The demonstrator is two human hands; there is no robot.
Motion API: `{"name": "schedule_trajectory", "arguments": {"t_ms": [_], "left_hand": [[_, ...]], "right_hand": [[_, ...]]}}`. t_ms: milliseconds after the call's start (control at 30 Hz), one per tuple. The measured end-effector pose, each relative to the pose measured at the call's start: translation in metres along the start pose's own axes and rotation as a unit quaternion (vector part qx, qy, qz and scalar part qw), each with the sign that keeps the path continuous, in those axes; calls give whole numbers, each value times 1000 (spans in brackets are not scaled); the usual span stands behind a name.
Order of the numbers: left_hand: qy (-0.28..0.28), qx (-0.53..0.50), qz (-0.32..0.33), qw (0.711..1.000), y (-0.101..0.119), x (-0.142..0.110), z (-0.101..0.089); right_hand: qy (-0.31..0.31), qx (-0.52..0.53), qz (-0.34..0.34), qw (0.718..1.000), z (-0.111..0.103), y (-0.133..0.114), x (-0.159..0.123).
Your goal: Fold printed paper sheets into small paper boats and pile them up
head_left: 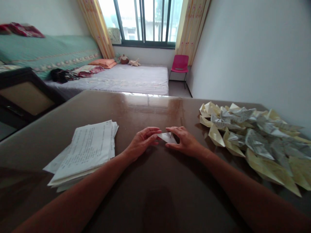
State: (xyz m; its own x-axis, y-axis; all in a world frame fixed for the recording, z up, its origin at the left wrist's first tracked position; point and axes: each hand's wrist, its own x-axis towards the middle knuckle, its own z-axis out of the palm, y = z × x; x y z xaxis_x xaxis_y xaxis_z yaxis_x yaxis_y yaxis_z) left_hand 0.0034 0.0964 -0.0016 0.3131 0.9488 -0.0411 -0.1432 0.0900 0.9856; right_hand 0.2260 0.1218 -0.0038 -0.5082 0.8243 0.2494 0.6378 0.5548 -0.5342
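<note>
Between my hands, over the middle of the brown table, is a small piece of folded white paper (168,138) with a pointed, triangular outline. My left hand (146,139) pinches its left corner between thumb and fingers. On the other side, my right hand (182,139) curves around the paper, with the thumb at the lower edge and the fingertips at the upper edge. Some faint dark marks show on the paper. Its underside is hidden.
A stack of printed sheets (85,152) lies on the table (136,116) to the left. Several folded paper boats (257,142), cream and printed white, are heaped at the right. Beyond the table are a bed (136,77) and a pink chair (180,63).
</note>
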Motion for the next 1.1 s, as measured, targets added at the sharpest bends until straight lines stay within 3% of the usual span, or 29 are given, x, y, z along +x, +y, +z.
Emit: {"name": "schedule_trajectory", "arguments": {"t_ms": [200,400,600,833,1100], "left_hand": [[-4,17,16,1000,0,-1,5],[-34,61,35,997,-4,-2,11],[-34,112,47,992,0,-6,17],[-41,119,36,991,1,-5,19],[-50,137,48,988,-1,-5,18]], "right_hand": [[-32,80,32,996,-1,7,2],[-45,176,23,983,7,-2,4],[-28,211,31,977,11,-11,3],[-62,241,38,968,5,-4,4],[-78,246,21,966,-3,-14,4]]}}
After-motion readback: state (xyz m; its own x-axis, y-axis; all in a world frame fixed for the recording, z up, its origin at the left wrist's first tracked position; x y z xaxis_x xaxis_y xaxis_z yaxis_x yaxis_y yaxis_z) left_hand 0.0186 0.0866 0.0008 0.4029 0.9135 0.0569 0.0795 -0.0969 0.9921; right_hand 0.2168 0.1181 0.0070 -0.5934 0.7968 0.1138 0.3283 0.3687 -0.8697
